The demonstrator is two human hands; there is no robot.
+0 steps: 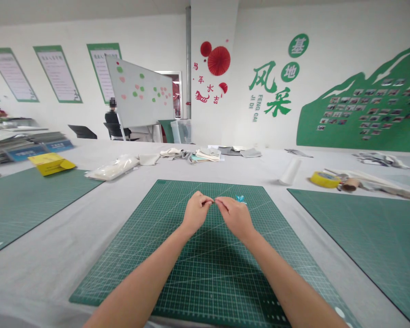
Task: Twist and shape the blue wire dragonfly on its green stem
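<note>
Over the far half of a green gridded cutting mat, my left hand [195,213] and my right hand [235,217] meet at the fingertips. Both are closed in a pinch, thumbs against forefingers. Whatever lies between the fingertips is too small to make out. Just behind my right hand, a small shiny blue item [240,199] rests on the cutting mat [205,282], partly hidden by the hand.
Two more green mats lie left [37,196] and right [369,228]. Beyond them are a yellow box [51,164], a plastic-wrapped bundle [113,168], fabric scraps [208,155], a white roll [290,172] and yellow tape [324,179]. A person [112,117] sits near a whiteboard.
</note>
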